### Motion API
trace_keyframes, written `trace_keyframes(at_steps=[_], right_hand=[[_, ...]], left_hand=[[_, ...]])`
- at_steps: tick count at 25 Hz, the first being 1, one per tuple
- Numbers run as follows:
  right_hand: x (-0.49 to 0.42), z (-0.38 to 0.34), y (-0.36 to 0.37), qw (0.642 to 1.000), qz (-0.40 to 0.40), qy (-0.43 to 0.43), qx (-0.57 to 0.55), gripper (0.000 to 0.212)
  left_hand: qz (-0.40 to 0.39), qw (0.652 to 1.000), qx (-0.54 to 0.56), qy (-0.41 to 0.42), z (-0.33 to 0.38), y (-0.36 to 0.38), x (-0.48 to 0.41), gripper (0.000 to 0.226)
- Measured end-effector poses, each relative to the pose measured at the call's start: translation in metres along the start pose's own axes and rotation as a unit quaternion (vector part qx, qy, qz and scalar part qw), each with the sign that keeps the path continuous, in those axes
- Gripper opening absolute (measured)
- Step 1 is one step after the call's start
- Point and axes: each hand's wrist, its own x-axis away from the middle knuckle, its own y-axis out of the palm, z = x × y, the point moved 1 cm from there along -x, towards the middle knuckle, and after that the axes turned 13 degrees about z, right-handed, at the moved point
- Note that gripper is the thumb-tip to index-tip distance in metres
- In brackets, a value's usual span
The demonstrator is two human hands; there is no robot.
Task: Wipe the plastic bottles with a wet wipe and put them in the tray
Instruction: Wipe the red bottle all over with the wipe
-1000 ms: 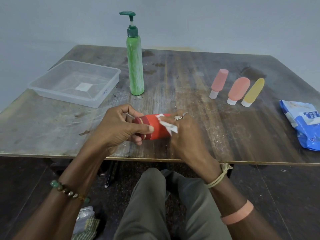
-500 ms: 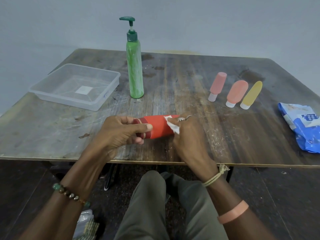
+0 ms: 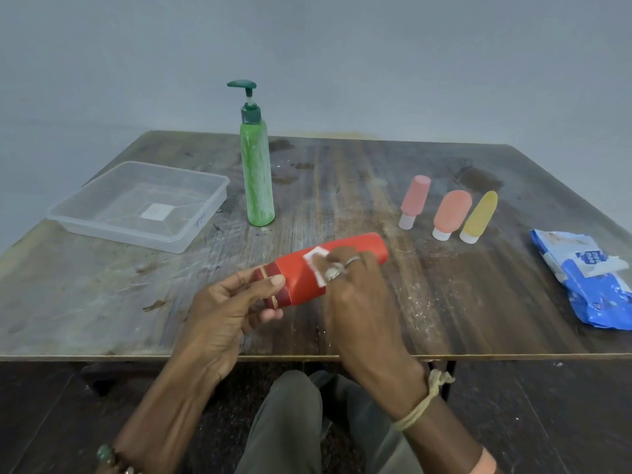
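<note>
1 red bottle (image 3: 294, 282): long axis near-left to far-right; cap end pinched by left hand (image 3: 222, 309); right hand (image 3: 359, 302), fingers apparently curled, presses wet wipe (image 3: 316, 265) mid-body; tray (image 3: 113, 229) lies leftward.

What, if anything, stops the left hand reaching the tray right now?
Likely nothing, so yes: bare table lies between the left hand and the tray, and the green pump bottle stands right of it. That hand grips the red bottle.

Your left wrist wears a beaded bracelet (image 3: 108, 457) with a green stone, your right hand (image 3: 362, 302) two silver rings (image 3: 352, 261), its wrist a knotted tan cord (image 3: 424, 405) and a salmon-pink band (image 3: 484, 463), above olive-grey trousers (image 3: 284, 432).
</note>
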Motion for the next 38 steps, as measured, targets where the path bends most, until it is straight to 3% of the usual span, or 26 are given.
trace_keyframes(at_steps=[2, 3, 6, 7, 11, 14, 15, 19, 23, 27, 28, 32, 34, 36, 38], right_hand=[[0.005, -0.005, -0.007, 0.997, -0.001, -0.071, -0.022, 0.039], [0.002, 0.005, -0.007, 0.998, 0.003, -0.067, -0.016, 0.04], [-0.011, 0.032, -0.01, 0.996, 0.06, 0.061, 0.031, 0.04], [-0.01, 0.026, -0.012, 0.995, 0.063, 0.065, 0.036, 0.041], [0.0, 0.005, -0.021, 0.996, 0.044, -0.061, -0.039, 0.037], [-0.023, 0.028, -0.03, 0.997, 0.069, 0.032, -0.009, 0.045], [-0.024, 0.022, -0.033, 0.998, 0.059, 0.024, -0.007, 0.048], [-0.01, -0.009, -0.047, 0.988, 0.013, -0.15, -0.034, 0.027], [-0.022, 0.024, -0.045, 0.997, 0.045, -0.037, 0.058, 0.04], [-0.006, 0.014, -0.045, 0.992, 0.037, -0.121, 0.007, 0.035], [-0.009, 0.026, -0.045, 0.994, 0.04, -0.104, -0.006, 0.036], [-0.041, 0.06, -0.044, 0.991, 0.064, 0.111, 0.03, 0.04], [-0.035, 0.049, -0.047, 0.993, 0.067, 0.076, 0.053, 0.041], [-0.015, 0.046, -0.048, 0.997, 0.069, -0.023, 0.034, 0.043], [-0.01, 0.066, -0.04, 0.996, 0.081, -0.012, 0.031, 0.043]], left_hand=[[0.001, 1.0, 0.029, -0.008, -0.004, 0.003, 0.006, 0.049], [0.003, 0.999, 0.039, -0.007, -0.005, 0.004, 0.009, 0.047], [0.01, 0.998, 0.058, 0.013, -0.006, 0.007, 0.023, 0.044], [0.008, 0.998, 0.059, 0.027, -0.006, 0.011, 0.028, 0.043], [0.009, 0.995, 0.058, 0.086, -0.012, 0.021, 0.04, 0.047], [0.015, 0.991, 0.039, 0.125, -0.019, 0.021, 0.049, 0.047], [0.014, 0.989, 0.034, 0.14, -0.021, 0.023, 0.052, 0.046], [0.033, 0.977, 0.043, 0.208, -0.024, 0.029, 0.06, 0.047], [0.069, 0.962, 0.017, 0.264, -0.033, 0.031, 0.065, 0.052], [0.092, 0.947, 0.025, 0.307, -0.033, 0.028, 0.066, 0.054], [0.091, 0.946, 0.02, 0.311, -0.032, 0.027, 0.066, 0.053], [0.09, 0.944, 0.02, 0.316, -0.034, 0.024, 0.072, 0.053], [0.095, 0.945, 0.03, 0.311, -0.034, 0.024, 0.072, 0.053], [0.094, 0.948, 0.033, 0.301, -0.036, 0.022, 0.069, 0.052], [0.09, 0.949, 0.03, 0.3, -0.036, 0.021, 0.069, 0.052]])
